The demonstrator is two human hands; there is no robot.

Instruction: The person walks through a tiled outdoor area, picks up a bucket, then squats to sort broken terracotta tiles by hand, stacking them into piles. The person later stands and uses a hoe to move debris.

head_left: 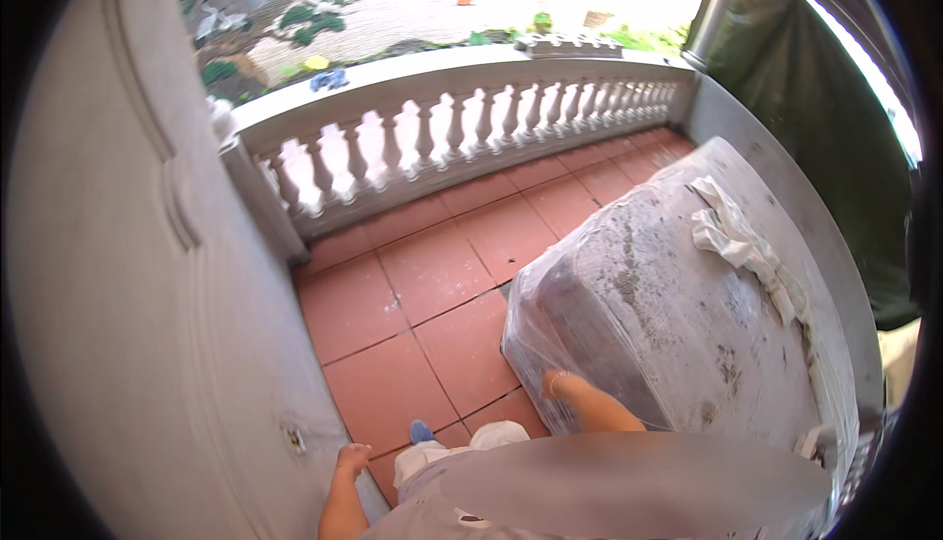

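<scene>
Plastic covers a big lumpy bundle (678, 314) on the right side of the balcony. It is a clear sheet, dusty and smeared with grey dirt, and it is pulled around something large and dark. You cannot see well enough through the plastic to tell what is wrapped inside. A crumpled white cloth (742, 245) lies on top of the bundle, near its far edge.

The person's right hand (562, 385) rests on the near corner of the bundle, touching the plastic. The fingers look bent against the sheet, but it is too hard to see whether they pinch it or only press on it (the hand is small and partly hidden here). The bundle stretches away from that hand, up and to the right, along the grey wall (786, 196).

The left hand (352, 458) is down low by the pale wall (128, 295) on the left, well apart from the bundle. Its fingers look curled, and nothing can be seen in them, though you cannot tell if they are fully shut.

Red floor tiles (432, 275) lie between the two hands. A white railing (462, 128) with little fat posts runs across the far side. A blue shoe tip (421, 431) pokes out near the bottom.
</scene>
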